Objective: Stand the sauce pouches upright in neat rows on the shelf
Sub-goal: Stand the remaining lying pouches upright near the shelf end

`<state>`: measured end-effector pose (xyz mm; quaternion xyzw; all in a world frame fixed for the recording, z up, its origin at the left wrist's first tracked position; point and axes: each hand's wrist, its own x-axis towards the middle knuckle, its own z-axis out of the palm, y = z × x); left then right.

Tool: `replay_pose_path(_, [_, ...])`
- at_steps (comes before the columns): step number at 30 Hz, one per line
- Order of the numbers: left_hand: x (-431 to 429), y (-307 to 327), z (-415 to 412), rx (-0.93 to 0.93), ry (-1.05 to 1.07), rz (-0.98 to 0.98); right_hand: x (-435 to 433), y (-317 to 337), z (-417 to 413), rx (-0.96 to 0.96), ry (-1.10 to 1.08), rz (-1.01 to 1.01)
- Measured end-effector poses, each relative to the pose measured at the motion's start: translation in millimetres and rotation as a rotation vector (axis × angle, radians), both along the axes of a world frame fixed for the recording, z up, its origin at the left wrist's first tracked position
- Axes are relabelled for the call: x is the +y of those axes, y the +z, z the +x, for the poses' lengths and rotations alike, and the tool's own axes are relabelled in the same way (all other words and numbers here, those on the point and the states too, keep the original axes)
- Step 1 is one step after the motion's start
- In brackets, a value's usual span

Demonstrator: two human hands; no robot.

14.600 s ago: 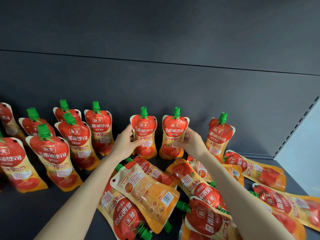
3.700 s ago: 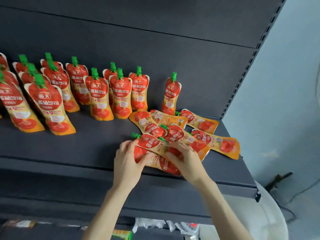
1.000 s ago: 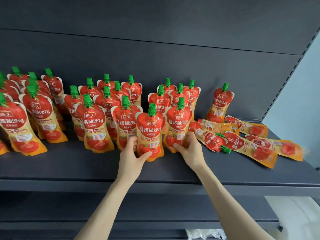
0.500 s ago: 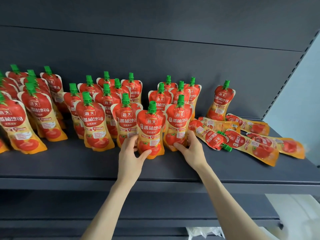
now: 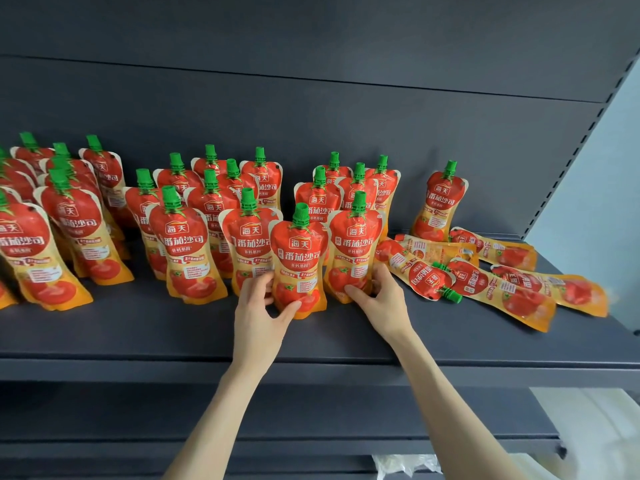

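Several red-and-orange sauce pouches with green caps stand in rows on the dark grey shelf. My left hand grips the lower part of an upright front pouch. My right hand holds the base of the upright pouch just to its right. Several pouches lie flat in a pile on the shelf's right side. One lone pouch stands at the back right.
The shelf's back panel rises close behind the rear row. A slotted upright bounds the shelf on the right, with a pale wall beyond. A lower shelf sits beneath, and white plastic shows below it.
Both hands have stayed on the two front pouches, shifting them slightly. The view has barely changed.
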<state>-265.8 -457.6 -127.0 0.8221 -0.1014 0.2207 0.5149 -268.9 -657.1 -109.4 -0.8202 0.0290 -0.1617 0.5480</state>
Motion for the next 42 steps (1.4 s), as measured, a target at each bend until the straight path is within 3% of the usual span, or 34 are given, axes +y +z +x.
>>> replay_pose_path(17, [1, -1, 1, -0.058, 0.025, -0.040, 1, 1, -2, 0.020, -0.069, 0.031])
replay_pose_path(23, [0, -1, -10, -0.185, 0.089, -0.051, -4, 3, -8, 0.003, -0.171, 0.047])
replay_pose_path(26, [-10, -3, -23, -0.246, 0.051, -0.067, -20, -1, -20, -0.013, -0.201, -0.039])
replay_pose_path(35, [-124, 27, -22, -0.110, -0.278, -0.099, -118, 29, -27, -0.079, -0.282, -0.224])
replay_pose_path(42, [-233, 36, 35, -0.034, -0.207, -0.003, -213, 41, 12, -0.033, -0.220, -0.318])
